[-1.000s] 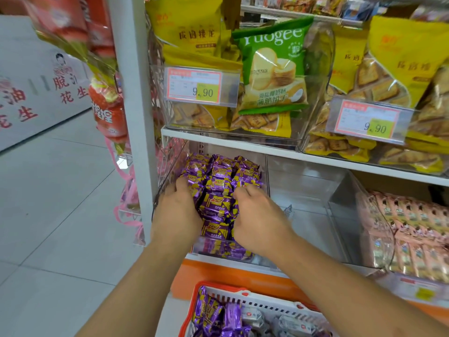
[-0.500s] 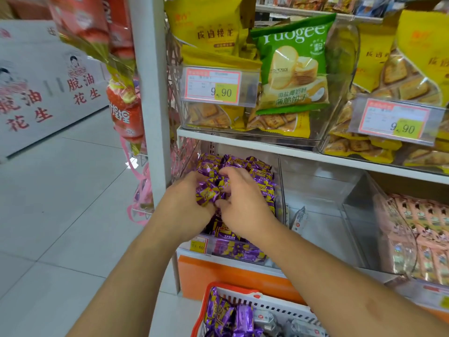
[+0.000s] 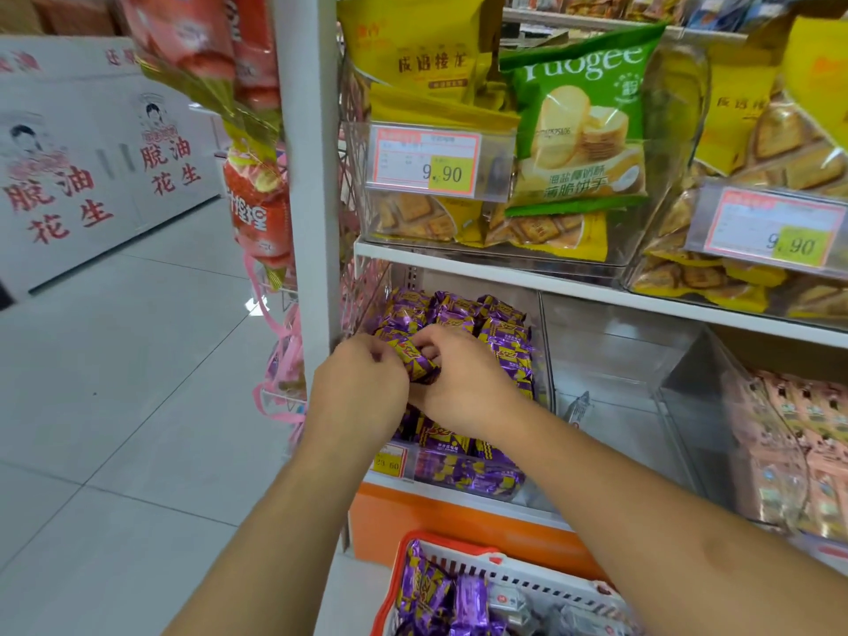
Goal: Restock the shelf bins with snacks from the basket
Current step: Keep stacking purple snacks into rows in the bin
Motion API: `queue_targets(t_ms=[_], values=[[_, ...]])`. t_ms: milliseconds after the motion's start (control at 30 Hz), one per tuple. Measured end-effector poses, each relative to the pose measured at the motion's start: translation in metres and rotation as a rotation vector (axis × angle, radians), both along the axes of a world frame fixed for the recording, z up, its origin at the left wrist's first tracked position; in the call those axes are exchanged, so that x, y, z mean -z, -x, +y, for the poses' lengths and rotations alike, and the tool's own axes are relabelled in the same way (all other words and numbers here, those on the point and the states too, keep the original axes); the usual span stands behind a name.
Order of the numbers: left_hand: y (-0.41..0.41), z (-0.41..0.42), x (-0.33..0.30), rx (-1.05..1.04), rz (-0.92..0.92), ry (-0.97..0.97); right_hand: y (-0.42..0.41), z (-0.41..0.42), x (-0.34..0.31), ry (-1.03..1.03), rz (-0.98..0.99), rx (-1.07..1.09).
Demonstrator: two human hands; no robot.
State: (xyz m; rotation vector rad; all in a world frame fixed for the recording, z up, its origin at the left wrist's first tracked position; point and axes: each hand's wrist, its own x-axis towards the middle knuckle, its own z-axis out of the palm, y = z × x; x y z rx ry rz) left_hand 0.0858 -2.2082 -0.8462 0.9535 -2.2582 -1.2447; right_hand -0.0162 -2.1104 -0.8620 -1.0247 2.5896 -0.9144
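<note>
Both hands meet over the purple bin (image 3: 543, 360), the clear bin on the lower shelf just right of the white post (image 3: 312, 176). The left hand (image 3: 362, 387) and the right hand (image 3: 463, 383) each curl their fingers round one purple pack (image 3: 415, 360), held between them above the packs (image 3: 482, 323) already heaped in that bin. The held pack lies tilted, its yellow print facing up. A price tag (image 3: 390, 459) sits on the bin's front edge. Right of the purple bin stands a clear bin (image 3: 610, 360) holding a single small packet (image 3: 579, 406), and further right a bin of pink packs (image 3: 798, 433). Above the purple bin, on the upper shelf, a bin holds yellow bags (image 3: 413, 52) and a green bag (image 3: 583, 121). Below the purple bin, at the lower frame edge, the red basket (image 3: 440, 546) holds more purple packs (image 3: 426, 589) and some grey packets.
</note>
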Motion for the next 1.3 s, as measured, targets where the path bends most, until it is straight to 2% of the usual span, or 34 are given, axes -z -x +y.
queue_targets(t_ms=[67, 200, 267, 367, 433, 500, 567, 667, 867, 1033, 1133, 1200, 1300], values=[[-0.005, 0.001, 0.002, 0.046, -0.045, 0.028, 0.001, -0.006, 0.001, -0.038, 0.05, -0.03], [-0.005, 0.003, 0.018, 0.232, -0.139, 0.277, -0.003, -0.016, 0.008, -0.166, 0.18, -0.096], [-0.001, 0.002, 0.029, 0.323, -0.198, 0.337, -0.004, -0.015, 0.01, -0.216, 0.254, -0.094], [0.003, -0.001, 0.04, 0.356, -0.261, 0.358, -0.014, 0.002, 0.002, -0.272, 0.38, -0.017], [0.004, -0.003, 0.039, 0.364, -0.289, 0.386, -0.027, 0.019, -0.002, -0.399, 0.437, 0.095], [0.002, -0.002, 0.034, 0.384, -0.323, 0.418, -0.042, 0.035, -0.003, -0.533, 0.42, 0.141], [0.0, 0.001, 0.028, 0.394, -0.377, 0.439, -0.051, 0.045, 0.003, -0.579, 0.367, 0.124], [-0.001, 0.007, 0.026, 0.4, -0.448, 0.468, -0.048, 0.047, 0.009, -0.58, 0.36, 0.105], [-0.014, -0.006, 0.017, 0.411, -0.331, 0.36, -0.036, 0.049, -0.002, -0.5, 0.295, 0.103], [-0.026, -0.013, 0.013, 0.36, -0.318, 0.415, -0.042, 0.069, -0.003, -0.214, 0.322, 0.061], [-0.026, -0.003, 0.006, 0.356, -0.257, 0.432, -0.049, 0.092, 0.003, 0.025, 0.248, -0.005], [-0.029, 0.019, 0.003, 0.462, -0.24, 0.417, -0.063, 0.117, 0.01, 0.05, 0.103, -0.018], [-0.03, 0.057, 0.02, 0.738, -0.374, 0.408, -0.081, 0.158, 0.045, -0.107, -0.093, -0.007]])
